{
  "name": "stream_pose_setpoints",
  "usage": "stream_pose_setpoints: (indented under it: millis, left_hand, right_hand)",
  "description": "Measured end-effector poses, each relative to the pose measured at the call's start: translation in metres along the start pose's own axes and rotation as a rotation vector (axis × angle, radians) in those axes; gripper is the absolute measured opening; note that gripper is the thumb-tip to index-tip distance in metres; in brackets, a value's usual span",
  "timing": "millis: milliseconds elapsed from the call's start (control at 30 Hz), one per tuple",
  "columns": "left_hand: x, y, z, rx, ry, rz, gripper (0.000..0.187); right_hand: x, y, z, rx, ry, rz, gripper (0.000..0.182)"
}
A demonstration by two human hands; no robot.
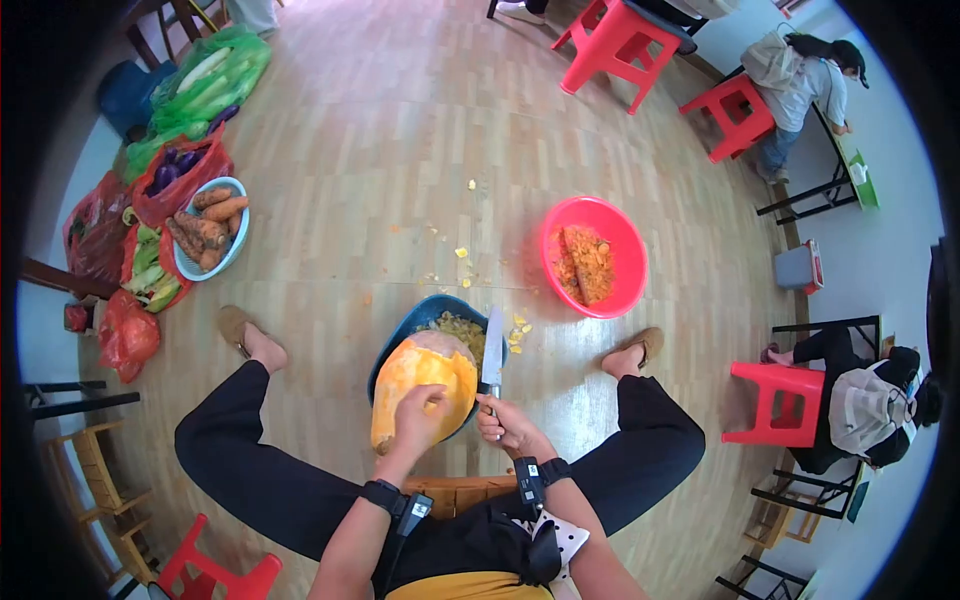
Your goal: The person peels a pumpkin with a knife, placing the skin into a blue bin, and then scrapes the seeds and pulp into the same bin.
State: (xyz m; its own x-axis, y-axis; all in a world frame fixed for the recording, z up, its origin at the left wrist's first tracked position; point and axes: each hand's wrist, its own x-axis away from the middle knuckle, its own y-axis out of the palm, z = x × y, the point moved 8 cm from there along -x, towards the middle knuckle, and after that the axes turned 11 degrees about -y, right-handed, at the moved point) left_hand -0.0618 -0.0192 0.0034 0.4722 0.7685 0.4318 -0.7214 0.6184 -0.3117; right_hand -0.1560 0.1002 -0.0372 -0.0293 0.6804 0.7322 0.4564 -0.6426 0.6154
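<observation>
A large, mostly peeled orange pumpkin (405, 365) rests tilted on a dark blue basin (398, 330) between my legs; its far end still has pale tan skin. My left hand (418, 415) lies against the pumpkin's near side with fingers curled in. To the right of it, my right hand (512, 425) is wrapped round the handle of a kitchen knife (493, 345), whose broad blade points away from me over the basin's right rim. Yellowish peelings (458, 328) lie inside the basin.
A pink basin (637, 240) with orange shreds stands ahead right. Peel scraps (461, 253) dot the floor. Carrots fill a light blue basket (237, 184) at left, beside bags of vegetables (190, 165). Red stools (775, 405) and seated people (868, 405) line the right.
</observation>
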Motion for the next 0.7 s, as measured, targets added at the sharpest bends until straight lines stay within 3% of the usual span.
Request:
stream_pose_setpoints:
  millis: [100,400,700]
  left_hand:
    - [0.012,0.009,0.024,0.001,0.046,-0.053,0.021]
    - [0.019,0.022,0.018,0.219,-0.055,-0.178,0.019]
    - [0.018,0.021,0.017,0.225,-0.08,-0.179,0.015]
  right_hand:
    - [0.002,0.006,0.004,0.047,0.011,0.013,0.035]
    - [0.005,0.007,0.01,0.209,-0.039,0.009,0.032]
    - [0.004,0.008,0.005,0.245,-0.091,-0.02,0.027]
